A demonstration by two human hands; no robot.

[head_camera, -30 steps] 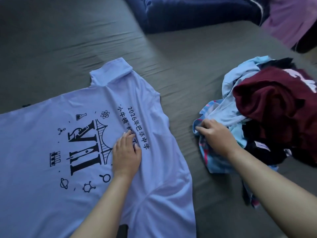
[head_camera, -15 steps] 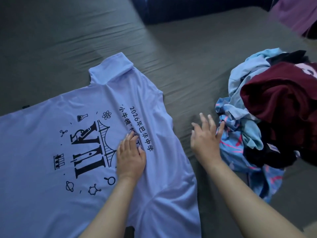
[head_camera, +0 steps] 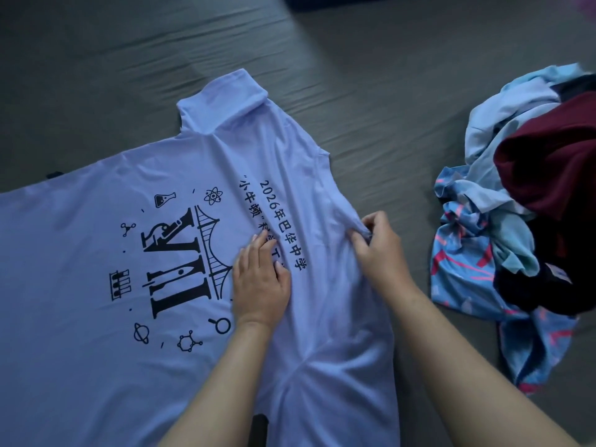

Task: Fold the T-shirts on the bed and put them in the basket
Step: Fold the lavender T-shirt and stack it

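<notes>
A pale lavender T-shirt (head_camera: 96, 269) with a black science print lies spread on the grey bed (head_camera: 371, 91), one sleeve pointing away from me. My left hand (head_camera: 259, 279) rests flat on the shirt beside the print, fingers straight. My right hand (head_camera: 379, 246) pinches the shirt's right edge near the neckline, and the fabric bunches up between its fingers. A heap of unfolded T-shirts (head_camera: 522, 201) lies to the right, with light blue, maroon, dark and blue-pink patterned cloth. No basket is in view.
Wrinkled grey bedding stretches behind the shirt and between it and the heap. A dark blue object (head_camera: 322, 1) shows at the top edge. A small dark thing (head_camera: 259, 427) pokes out at the shirt's bottom near my left forearm.
My right hand left the clothes heap, moved left across the bed and took hold of the shirt's right edge. My left hand stayed pressed on the shirt.
</notes>
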